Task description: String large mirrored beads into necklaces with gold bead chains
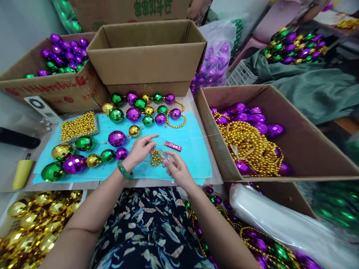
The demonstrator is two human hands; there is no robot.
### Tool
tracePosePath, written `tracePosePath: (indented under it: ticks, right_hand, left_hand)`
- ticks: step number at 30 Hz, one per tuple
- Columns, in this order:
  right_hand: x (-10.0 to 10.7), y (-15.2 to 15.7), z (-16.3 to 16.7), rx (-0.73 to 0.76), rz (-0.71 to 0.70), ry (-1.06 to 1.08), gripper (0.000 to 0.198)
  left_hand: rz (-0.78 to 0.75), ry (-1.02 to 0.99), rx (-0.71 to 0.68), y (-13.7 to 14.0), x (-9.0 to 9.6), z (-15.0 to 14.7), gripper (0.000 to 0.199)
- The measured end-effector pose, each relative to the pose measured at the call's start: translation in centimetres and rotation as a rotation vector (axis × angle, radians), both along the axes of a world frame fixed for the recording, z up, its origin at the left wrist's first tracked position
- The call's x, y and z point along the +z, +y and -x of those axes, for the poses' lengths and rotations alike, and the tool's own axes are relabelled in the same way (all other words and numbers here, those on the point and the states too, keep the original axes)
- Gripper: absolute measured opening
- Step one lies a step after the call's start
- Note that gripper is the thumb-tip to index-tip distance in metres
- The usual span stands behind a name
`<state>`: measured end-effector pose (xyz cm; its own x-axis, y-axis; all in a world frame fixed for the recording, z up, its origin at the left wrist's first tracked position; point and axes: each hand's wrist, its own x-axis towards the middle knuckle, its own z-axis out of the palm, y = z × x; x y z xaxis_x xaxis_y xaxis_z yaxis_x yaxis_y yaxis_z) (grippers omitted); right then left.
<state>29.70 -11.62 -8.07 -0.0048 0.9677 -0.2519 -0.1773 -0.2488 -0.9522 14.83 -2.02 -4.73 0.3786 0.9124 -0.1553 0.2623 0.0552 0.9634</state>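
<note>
My left hand, wearing a green bangle at the wrist, is pinched with its index finger stretched out. A thin clear string runs from its fingertips to the right. My right hand is closed on a small silvery tool, too small to make out fully. Just beside these fingers lies a short loop of small gold beads. Behind my hands is a small pink packet. Strung large beads lie to the left, among them a purple bead and a gold bead.
A blue sheet covers the tabletop. On it stand a tray of gold beads and finished bead strands. Cardboard boxes line the back; another box with gold chains stands right. A yellow-handled tool lies left.
</note>
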Motion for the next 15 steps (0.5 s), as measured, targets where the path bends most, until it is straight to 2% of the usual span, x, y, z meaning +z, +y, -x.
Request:
tracePosePath:
  ticks: [6,11,15]
  right_hand:
    - [0.3,0.2,1.3,-0.093,0.141,0.202,0.031]
    - [0.5,1.1,1.5,-0.136,0.199,0.246,0.048]
    - [0.7,1.6,1.8,-0.147,0.246,0.315,0.049]
  left_hand:
    - [0.025,-0.042,-0.006,-0.3,0.5,0.0,0.046]
    - [0.029,-0.048,-0.037,-0.6,0.7,-0.1,0.046]
    - [0.028,-0.020,-0.053,-0.8,0.8,0.0,0.046]
